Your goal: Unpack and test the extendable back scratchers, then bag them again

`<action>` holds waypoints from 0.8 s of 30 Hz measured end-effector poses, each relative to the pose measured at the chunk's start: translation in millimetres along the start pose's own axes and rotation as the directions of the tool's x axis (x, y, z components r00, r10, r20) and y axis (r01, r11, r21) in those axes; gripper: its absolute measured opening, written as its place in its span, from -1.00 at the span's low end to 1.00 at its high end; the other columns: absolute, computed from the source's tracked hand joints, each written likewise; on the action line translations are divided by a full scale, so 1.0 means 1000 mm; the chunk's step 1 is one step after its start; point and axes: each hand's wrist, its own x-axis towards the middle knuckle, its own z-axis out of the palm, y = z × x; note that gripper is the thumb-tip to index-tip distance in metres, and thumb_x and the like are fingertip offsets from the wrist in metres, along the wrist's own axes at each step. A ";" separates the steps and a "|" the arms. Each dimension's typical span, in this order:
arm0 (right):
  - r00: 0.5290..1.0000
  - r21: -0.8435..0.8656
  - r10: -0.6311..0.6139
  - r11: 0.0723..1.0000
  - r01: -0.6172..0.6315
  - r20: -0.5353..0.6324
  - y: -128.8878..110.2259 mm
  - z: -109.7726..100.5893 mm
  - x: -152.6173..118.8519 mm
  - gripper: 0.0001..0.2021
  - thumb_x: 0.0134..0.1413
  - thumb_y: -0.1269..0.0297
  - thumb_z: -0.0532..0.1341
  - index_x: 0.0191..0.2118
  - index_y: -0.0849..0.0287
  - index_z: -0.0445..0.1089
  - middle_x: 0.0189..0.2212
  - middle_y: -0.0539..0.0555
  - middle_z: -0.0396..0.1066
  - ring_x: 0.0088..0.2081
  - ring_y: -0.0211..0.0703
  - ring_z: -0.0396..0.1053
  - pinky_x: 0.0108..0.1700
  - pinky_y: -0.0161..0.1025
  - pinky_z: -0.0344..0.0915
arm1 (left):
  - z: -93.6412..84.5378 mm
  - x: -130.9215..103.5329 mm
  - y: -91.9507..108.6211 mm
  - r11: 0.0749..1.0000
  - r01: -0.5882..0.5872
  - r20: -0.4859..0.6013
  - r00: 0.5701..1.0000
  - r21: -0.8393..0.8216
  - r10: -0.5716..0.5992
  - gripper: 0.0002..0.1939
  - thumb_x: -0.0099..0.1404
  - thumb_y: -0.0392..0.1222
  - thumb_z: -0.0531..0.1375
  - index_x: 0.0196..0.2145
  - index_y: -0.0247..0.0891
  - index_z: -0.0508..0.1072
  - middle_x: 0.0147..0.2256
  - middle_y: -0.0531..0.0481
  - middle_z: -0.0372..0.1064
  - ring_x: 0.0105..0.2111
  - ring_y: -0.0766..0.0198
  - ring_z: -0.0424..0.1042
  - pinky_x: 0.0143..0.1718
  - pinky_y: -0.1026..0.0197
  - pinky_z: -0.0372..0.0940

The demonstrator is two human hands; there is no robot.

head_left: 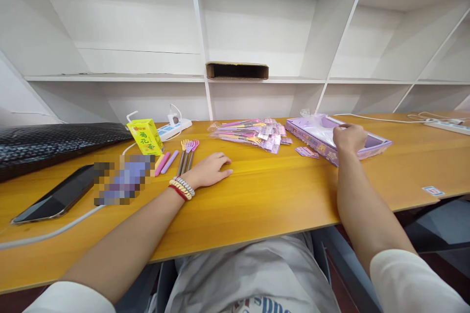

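Observation:
My left hand lies on the table with its fingers stretched out, holding nothing. Beside its wrist are several back scratchers with yellow, purple and pink claw heads and dark rods. Loose pink and purple handles lie just left of them. My right hand is closed above a shallow purple box; anything inside its fingers is hidden. Clear plastic lies in that box. Between my hands, farther back, is a pile of packaged back scratchers. A small purple card lies by the box.
A yellow drink carton with a straw stands at the left, near a power strip and a dark phone. A black textured bag lies far left. White shelves rise behind, with an open cardboard box.

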 end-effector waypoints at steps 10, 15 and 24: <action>0.962 0.148 -0.268 0.951 0.272 -0.048 -0.001 0.009 0.002 -0.62 0.00 0.33 0.05 -0.06 0.17 0.41 -0.31 0.14 0.47 -0.21 -0.09 0.35 -0.09 -0.17 0.19 | 0.001 0.001 0.000 1.000 -0.008 0.010 1.000 0.023 0.008 -0.57 0.26 0.07 -0.02 -0.08 -0.26 0.36 -0.13 -0.12 0.28 -0.10 0.13 0.27 -0.03 0.12 0.16; 0.923 -0.017 -0.309 0.947 0.321 0.228 0.004 0.016 -0.001 -0.39 -0.13 0.36 0.13 0.16 0.16 0.18 -0.27 0.22 0.42 -0.16 0.08 0.33 -0.16 -0.04 0.22 | 0.001 0.001 0.000 1.000 -0.015 0.008 1.000 0.026 0.015 -0.57 0.27 0.07 -0.03 -0.08 -0.26 0.37 -0.12 -0.11 0.28 -0.10 0.14 0.27 -0.02 0.13 0.15; 0.888 -0.064 -0.379 0.911 0.408 0.260 0.004 0.017 0.000 -0.36 -0.09 0.25 0.11 0.20 0.22 0.09 -0.06 0.29 0.29 0.00 0.15 0.21 -0.05 0.02 0.18 | 0.001 0.001 -0.002 0.999 -0.018 0.007 1.000 0.027 0.017 -0.57 0.27 0.07 -0.03 -0.08 -0.24 0.37 -0.13 -0.11 0.27 -0.10 0.14 0.28 -0.03 0.13 0.16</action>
